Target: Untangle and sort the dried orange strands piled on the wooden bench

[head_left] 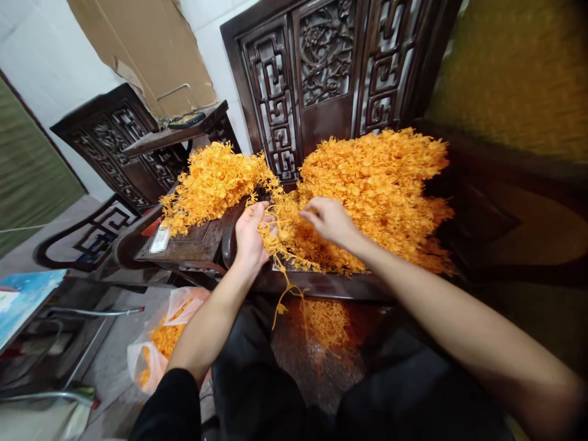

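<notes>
My left hand (pixel 253 236) is closed around thin orange artificial flower sprigs (pixel 275 240), whose stems dangle below over the dark wooden seat edge. Just to its right, my right hand (pixel 329 219) is closed, thumb and fingers pinched together. Whatever lies between those fingertips is too small to make out. Behind and beside the right hand rises a large heap of orange artificial flowers (pixel 376 184) on a carved dark wooden chair. Beyond my left hand, a smaller orange pile (pixel 220 180) lies on a wooden side table.
Carved chair backs (pixel 326 61) stand against the white wall, near a cardboard sheet (pixel 147 55). On the floor at lower left is a plastic bag (pixel 149 361) holding orange pieces. More orange strands (pixel 326 321) lie below the seat edge. A metal-legged blue-topped table (pixel 30 300) is at far left.
</notes>
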Action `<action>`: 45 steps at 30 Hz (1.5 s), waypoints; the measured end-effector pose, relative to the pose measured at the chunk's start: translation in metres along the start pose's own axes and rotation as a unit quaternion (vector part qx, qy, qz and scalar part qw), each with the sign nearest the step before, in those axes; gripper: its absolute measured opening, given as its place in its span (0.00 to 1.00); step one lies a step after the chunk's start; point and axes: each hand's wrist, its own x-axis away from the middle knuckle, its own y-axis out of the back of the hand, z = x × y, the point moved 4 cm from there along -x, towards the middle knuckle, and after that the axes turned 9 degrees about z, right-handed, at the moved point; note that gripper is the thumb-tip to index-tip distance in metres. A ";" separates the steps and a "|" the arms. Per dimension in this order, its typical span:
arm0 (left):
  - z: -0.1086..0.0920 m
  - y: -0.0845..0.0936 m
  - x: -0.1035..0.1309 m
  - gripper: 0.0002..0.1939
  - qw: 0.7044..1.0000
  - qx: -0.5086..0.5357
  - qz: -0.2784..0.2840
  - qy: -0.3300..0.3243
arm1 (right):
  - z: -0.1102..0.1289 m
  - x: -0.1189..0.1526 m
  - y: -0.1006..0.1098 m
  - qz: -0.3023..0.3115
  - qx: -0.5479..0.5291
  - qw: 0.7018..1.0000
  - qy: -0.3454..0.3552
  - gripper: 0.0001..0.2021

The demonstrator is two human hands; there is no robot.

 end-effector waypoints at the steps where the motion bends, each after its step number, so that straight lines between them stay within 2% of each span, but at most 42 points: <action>1: -0.009 0.002 0.003 0.15 1.000 0.002 -0.004 -0.017 | -0.012 -0.003 0.014 -0.039 0.047 0.998 -0.013 0.17; 3: -0.023 0.008 0.008 0.15 0.999 0.003 -0.018 -0.046 | -0.031 -0.006 0.035 -0.091 0.074 0.991 -0.066 0.16; 4: -0.026 0.011 0.008 0.15 0.998 0.002 -0.025 -0.052 | -0.035 -0.005 0.037 -0.089 0.049 0.991 -0.090 0.17; 5: -0.026 0.014 0.008 0.16 0.998 0.000 -0.029 -0.051 | -0.035 -0.004 0.031 -0.060 0.001 0.992 -0.107 0.19; 7: -0.019 0.019 0.007 0.17 0.998 -0.009 -0.028 -0.047 | -0.021 0.001 0.003 0.060 -0.138 0.981 -0.121 0.25; 9: -0.008 0.019 0.006 0.18 0.998 -0.022 -0.020 -0.055 | 0.007 0.009 -0.035 0.180 -0.263 0.941 -0.115 0.29; 10: -0.003 0.017 0.007 0.18 0.997 -0.033 -0.019 -0.065 | 0.020 0.012 -0.050 0.207 -0.298 0.926 -0.105 0.28; 11: 0.000 0.016 0.008 0.18 0.996 -0.048 -0.023 -0.076 | 0.031 0.014 -0.060 0.208 -0.308 0.924 -0.088 0.26; 13: 0.001 0.012 0.014 0.16 0.993 -0.072 -0.039 -0.089 | 0.044 0.011 -0.064 0.163 -0.257 0.952 -0.026 0.21; 15: -0.005 0.010 0.019 0.13 0.992 -0.074 -0.060 -0.084 | 0.043 0.005 -0.051 0.097 -0.140 0.984 0.050 0.17; 17: -0.015 0.010 0.023 0.12 0.993 -0.047 -0.077 -0.082 | 0.029 -0.004 -0.033 0.030 -0.025 0.995 0.093 0.16; 20: -0.031 0.016 0.026 0.12 0.991 -0.010 -0.092 -0.092 | -0.001 -0.017 -0.015 -0.031 0.066 0.994 0.086 0.13; 22: -0.033 0.021 0.025 0.12 0.995 -0.004 -0.082 -0.061 | -0.014 -0.024 -0.017 -0.014 0.075 0.993 0.092 0.10; 26: -0.030 0.028 0.025 0.10 0.998 0.021 -0.058 0.006 | -0.025 -0.032 -0.031 0.024 0.071 0.992 0.099 0.07; 33: -0.020 0.024 0.026 0.10 0.988 0.090 -0.013 0.127 | -0.036 -0.043 -0.046 0.032 0.207 0.977 0.049 0.06; 37: -0.021 0.007 0.037 0.16 0.964 0.129 0.036 0.228 | -0.053 -0.048 -0.044 0.015 0.193 0.981 -0.008 0.04; 41: -0.023 -0.006 0.052 0.15 0.949 0.122 0.077 0.279 | -0.069 -0.056 -0.030 -0.029 0.141 0.988 -0.049 0.06; 43: -0.019 -0.007 0.054 0.13 0.945 0.112 0.085 0.296 | -0.069 -0.061 -0.027 -0.035 0.005 0.998 -0.060 0.11; 45: -0.013 -0.005 0.052 0.12 0.942 0.106 0.091 0.304 | -0.066 -0.064 -0.030 -0.009 -0.201 0.976 -0.082 0.16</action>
